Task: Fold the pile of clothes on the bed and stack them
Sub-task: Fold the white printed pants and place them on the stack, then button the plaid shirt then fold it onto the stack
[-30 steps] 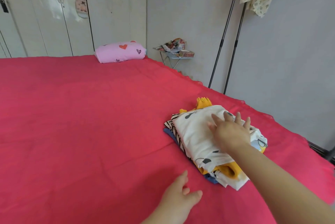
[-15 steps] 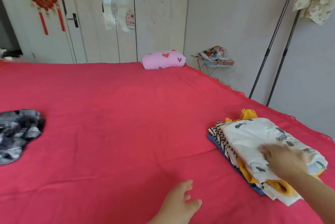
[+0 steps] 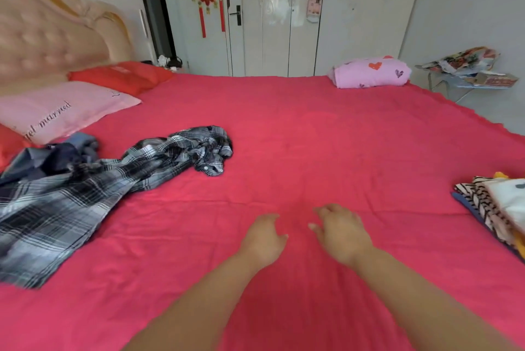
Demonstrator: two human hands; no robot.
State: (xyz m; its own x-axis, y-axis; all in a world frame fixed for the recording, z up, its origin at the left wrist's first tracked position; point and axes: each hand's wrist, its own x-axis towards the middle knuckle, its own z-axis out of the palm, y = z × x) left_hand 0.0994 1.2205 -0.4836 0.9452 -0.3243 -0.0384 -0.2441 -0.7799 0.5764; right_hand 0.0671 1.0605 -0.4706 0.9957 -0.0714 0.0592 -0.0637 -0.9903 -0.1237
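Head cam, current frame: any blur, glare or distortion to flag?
Head view: slight motion blur on left hand, right hand and plaid shirt; glare streaks on glossy wardrobe doors; wide-angle bowing at headboard; folded stack cropped at right edge.

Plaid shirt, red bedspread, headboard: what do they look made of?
Plaid shirt: thin woven cloth, probably cotton, matte; it lies in soft crumples. Red bedspread: matte woven fabric with fine creases and a scalloped edge. Headboard: padded, button-tufted upholstery with a slight sheen, perhaps faux leather; not certain.
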